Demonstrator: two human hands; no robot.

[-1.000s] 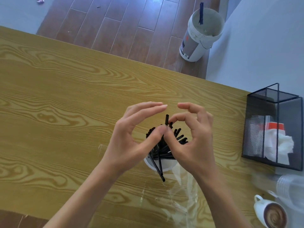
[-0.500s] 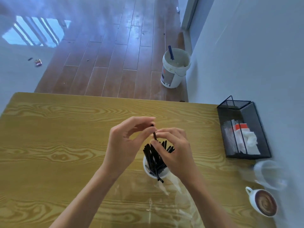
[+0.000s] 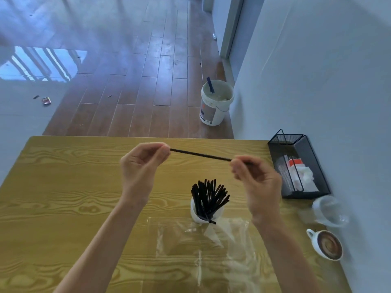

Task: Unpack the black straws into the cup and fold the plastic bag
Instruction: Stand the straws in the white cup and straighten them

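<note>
A: Start at nine o'clock and sweep across. What's there?

B: Bare wooden table (image 3: 53, 187) on that side. Next comes the left hand (image 3: 141, 166), raised above the table, thumb and fingertips pinched on one end of a single black straw (image 3: 201, 155).

A: And the straw itself?

B: It runs nearly level through the air, dipping slightly toward three o'clock, where the right hand (image 3: 257, 182) pinches its other end. That hand is motion-blurred, but a short bit of straw pokes out past the fingers.

A: Where are the rest?

B: Below the held one, toward six o'clock between the two wrists: a bundle of black straws (image 3: 208, 197) stands fanned out in a white cup (image 3: 195, 214). One straw seems to sit lower, its tip showing by the cup's base.

A: The bag?

B: The clear plastic bag (image 3: 201, 250) lies flat and crumpled on the table at six o'clock, just in front of the cup, unfolded.

A: Further toward three o'clock?

B: A black mesh holder (image 3: 313, 166) with white packets, a clear plastic cup (image 3: 328, 210) on its side, and a coffee mug (image 3: 325, 245) at four o'clock.
</note>
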